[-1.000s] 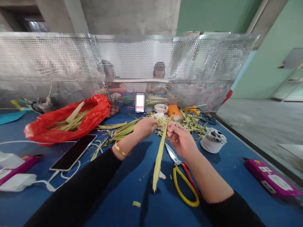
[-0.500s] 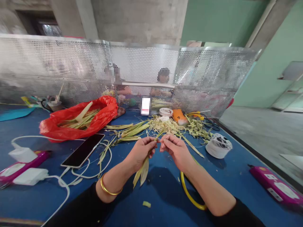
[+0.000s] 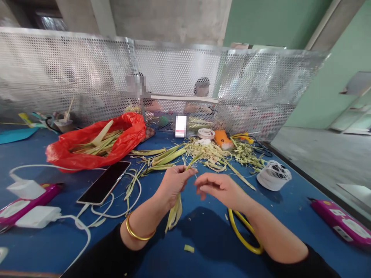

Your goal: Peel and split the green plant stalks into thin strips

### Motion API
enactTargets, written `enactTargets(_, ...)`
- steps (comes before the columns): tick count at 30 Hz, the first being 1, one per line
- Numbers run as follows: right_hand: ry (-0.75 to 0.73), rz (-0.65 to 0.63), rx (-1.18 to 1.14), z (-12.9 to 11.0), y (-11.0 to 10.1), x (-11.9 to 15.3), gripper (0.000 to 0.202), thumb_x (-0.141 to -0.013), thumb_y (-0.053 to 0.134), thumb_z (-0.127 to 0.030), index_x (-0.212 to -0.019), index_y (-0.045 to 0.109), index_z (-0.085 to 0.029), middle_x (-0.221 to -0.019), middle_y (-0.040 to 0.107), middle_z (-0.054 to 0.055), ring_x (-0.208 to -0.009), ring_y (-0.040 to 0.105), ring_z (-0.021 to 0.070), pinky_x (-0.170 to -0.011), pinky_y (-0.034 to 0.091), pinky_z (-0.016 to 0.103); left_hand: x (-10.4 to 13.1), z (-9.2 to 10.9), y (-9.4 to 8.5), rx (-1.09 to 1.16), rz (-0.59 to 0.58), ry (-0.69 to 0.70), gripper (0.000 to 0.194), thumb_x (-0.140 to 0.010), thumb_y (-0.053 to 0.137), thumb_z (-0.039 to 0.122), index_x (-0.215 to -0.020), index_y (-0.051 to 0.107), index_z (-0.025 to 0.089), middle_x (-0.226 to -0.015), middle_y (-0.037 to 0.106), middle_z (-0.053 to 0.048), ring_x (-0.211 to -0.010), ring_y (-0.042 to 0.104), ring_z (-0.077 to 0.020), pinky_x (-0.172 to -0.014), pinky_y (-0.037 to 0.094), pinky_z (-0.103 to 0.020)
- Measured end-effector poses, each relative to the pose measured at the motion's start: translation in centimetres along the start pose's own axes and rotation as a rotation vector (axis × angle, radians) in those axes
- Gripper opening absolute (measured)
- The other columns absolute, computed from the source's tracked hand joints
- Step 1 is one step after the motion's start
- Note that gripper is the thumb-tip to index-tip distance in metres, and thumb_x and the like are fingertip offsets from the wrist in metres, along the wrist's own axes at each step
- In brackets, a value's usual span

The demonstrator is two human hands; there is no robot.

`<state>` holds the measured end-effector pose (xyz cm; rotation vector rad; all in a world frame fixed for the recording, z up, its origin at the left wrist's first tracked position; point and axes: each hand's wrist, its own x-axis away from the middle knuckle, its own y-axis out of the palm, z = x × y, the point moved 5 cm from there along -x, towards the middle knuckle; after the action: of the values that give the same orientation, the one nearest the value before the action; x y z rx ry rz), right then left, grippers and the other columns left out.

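My left hand (image 3: 174,183) is closed around a bunch of pale green corn husk strips (image 3: 175,214). The bunch's narrow end sticks up past the thumb and its broad leaves hang below the palm. Just to the right is my right hand (image 3: 216,187), its fingers curled and pressed together, palm partly hidden. A thin pale line, like thread, shows in the small gap between the two hands; whether the right fingers grip it is too fine to make out. Loose corn husks (image 3: 168,156) and a heap of shredded husk (image 3: 207,154) lie beyond the hands.
A red plastic bag (image 3: 65,150) of husks, a phone (image 3: 104,183) and white cables lie left. A white cord roll (image 3: 274,177), a yellow ring (image 3: 243,241) and a magenta power strip (image 3: 342,222) are right. A perforated metal screen (image 3: 174,65) stands behind, people beyond it.
My right hand has turned palm-down and drawn slightly down and away from the left fingertips. My left hand still grips the husks. The whole view has shifted a little.
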<state>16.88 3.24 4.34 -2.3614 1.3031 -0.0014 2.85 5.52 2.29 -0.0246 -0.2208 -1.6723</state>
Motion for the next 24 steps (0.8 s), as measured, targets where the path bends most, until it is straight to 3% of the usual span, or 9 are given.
enactTargets(2, 0.044, 0.025, 0.059, -0.8, -1.8, 1.5, 0.026, -0.086, 0.054, -0.030, -0.110, 0.056, -0.021, -0.093, 0.066, 0.004, -0.070, 0.065, 0.0144, -0.070, 0.051, 0.030, -0.1, 0.3, -0.3, -0.021, 0.020, 0.028, 0.028, -0.069, 0.072, 0.036, -0.059, 0.052, 0.017, -0.040, 0.029, 0.011, -0.036, 0.018, -0.0028, -0.037, 0.011, -0.021)
enactTargets(4, 0.141, 0.227, 0.299, -0.8, -4.2, 4.1, 0.024, -0.086, 0.053, -0.034, -0.106, 0.057, -0.022, -0.091, 0.065, 0.004, -0.076, 0.064, 0.0170, -0.071, 0.050, 0.031, -0.2, 0.4, -0.5, -0.035, 0.035, 0.032, 0.028, -0.068, 0.073, 0.037, -0.061, 0.054, 0.017, -0.041, 0.027, 0.011, -0.037, 0.018, -0.0028, -0.037, 0.011, -0.021)
enactTargets(5, 0.219, 0.263, 0.463, -0.5, -4.8, 5.6, 0.024, -0.085, 0.054, -0.036, -0.104, 0.057, -0.021, -0.088, 0.064, 0.005, -0.076, 0.063, 0.0185, -0.069, 0.049, 0.032, -0.3, 0.4, -0.6, -0.039, 0.040, 0.026, 0.027, -0.068, 0.073, 0.037, -0.063, 0.056, 0.016, -0.042, 0.027, 0.011, -0.037, 0.018, -0.0027, -0.038, 0.011, -0.021)
enactTargets(9, 0.512, 0.213, 0.959, 2.6, -4.1, 10.7, 0.026, -0.077, 0.057, -0.027, -0.100, 0.059, -0.016, -0.093, 0.063, 0.011, -0.080, 0.063, 0.0274, -0.070, 0.047, 0.038, -0.3, 0.2, -0.5, -0.028, 0.035, -0.003, 0.024, -0.068, 0.073, 0.035, -0.068, 0.061, 0.015, -0.044, 0.024, 0.011, -0.038, 0.015, -0.0027, -0.039, 0.009, -0.021)
enactTargets(13, 0.511, 0.192, 1.020, 4.3, -2.6, 11.4, 0.050, -0.069, 0.050, -0.011, -0.119, 0.053, -0.012, -0.103, 0.062, 0.015, -0.089, 0.063, 0.0278, -0.075, 0.045, 0.036, 0.0, 0.2, -0.2, -0.022, 0.020, -0.001, 0.023, -0.067, 0.074, 0.035, -0.067, 0.061, 0.015, -0.044, 0.022, 0.011, -0.039, 0.015, -0.0029, -0.040, 0.008, -0.022)
enactTargets(16, 0.578, 0.272, 0.822, 4.9, -3.3, 10.7, 0.054, -0.066, 0.053, -0.012, -0.120, 0.053, -0.012, -0.090, 0.065, 0.011, -0.079, 0.063, 0.0245, -0.070, 0.045, 0.034, 0.1, 0.4, -0.4, -0.021, 0.039, 0.011, 0.022, -0.067, 0.074, 0.034, -0.067, 0.061, 0.016, -0.044, 0.024, 0.011, -0.039, 0.015, -0.0033, -0.041, 0.009, -0.023)
enactTargets(18, 0.630, 0.350, 0.462, 5.4, -3.8, 10.6, 0.050, -0.070, 0.054, -0.018, -0.120, 0.052, -0.014, -0.073, 0.060, 0.003, -0.061, 0.058, 0.0179, -0.058, 0.043, 0.029, 0.1, 0.6, -0.5, -0.030, 0.046, 0.025, 0.022, -0.067, 0.073, 0.034, -0.067, 0.061, 0.016, -0.044, 0.024, 0.011, -0.040, 0.016, -0.0036, -0.041, 0.009, -0.023)
enactTargets(20, 0.641, 0.407, -0.003, 5.9, -3.3, 10.8, 0.048, -0.075, 0.057, -0.027, -0.121, 0.050, -0.017, -0.061, 0.049, -0.005, -0.043, 0.044, 0.0104, -0.042, 0.035, 0.023, 0.2, 0.8, -0.6, -0.049, 0.055, 0.038, 0.023, -0.067, 0.073, 0.036, -0.067, 0.062, 0.016, -0.044, 0.024, 0.011, -0.040, 0.016, -0.0039, -0.041, 0.009, -0.023)
enactTargets(24, 0.416, 0.406, -0.697, 5.1, -0.3, 10.8, 0.044, -0.080, 0.063, -0.042, -0.118, 0.051, -0.022, -0.061, 0.040, -0.008, -0.035, 0.021, 0.0018, -0.032, 0.023, 0.016, 0.5, 1.4, -0.8, -0.110, 0.108, 0.132, 0.029, -0.064, 0.073, 0.040, -0.057, 0.058, 0.016, -0.045, 0.026, 0.010, -0.042, 0.018, -0.0044, -0.042, 0.012, -0.023)
